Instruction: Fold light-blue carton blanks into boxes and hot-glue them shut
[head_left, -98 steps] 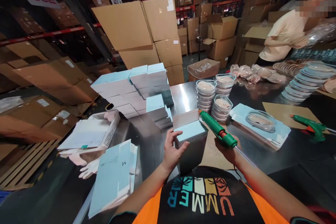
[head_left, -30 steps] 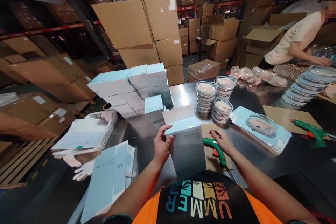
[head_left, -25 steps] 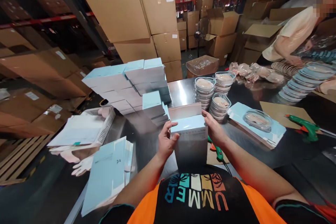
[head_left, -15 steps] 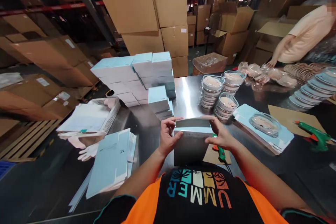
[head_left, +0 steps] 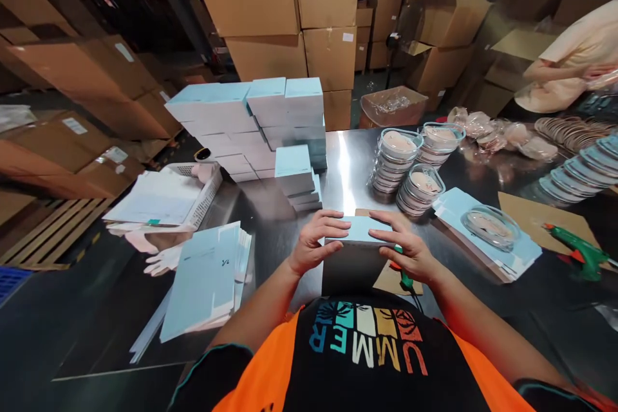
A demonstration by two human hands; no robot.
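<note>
A light blue box (head_left: 358, 232) stands on end on the steel table (head_left: 347, 174) right in front of me. My left hand (head_left: 313, 241) grips its left top edge with fingers lying over the closed top flap. My right hand (head_left: 408, 248) presses on the right side of the same flap. A green glue gun (head_left: 403, 277) lies on a brown cardboard sheet (head_left: 391, 280) under my right hand, mostly hidden.
Finished blue boxes (head_left: 255, 122) are stacked at the table's back left. Flat blue box blanks (head_left: 207, 280) lie at my left. Stacks of round clear cases (head_left: 403, 164) stand to the right, with another glue gun (head_left: 577, 248) far right. A co-worker (head_left: 574, 64) works at the far right.
My right hand set the glue gun down on the cardboard and joined the left on the box. The open top flap has been folded down and is now pressed shut.
</note>
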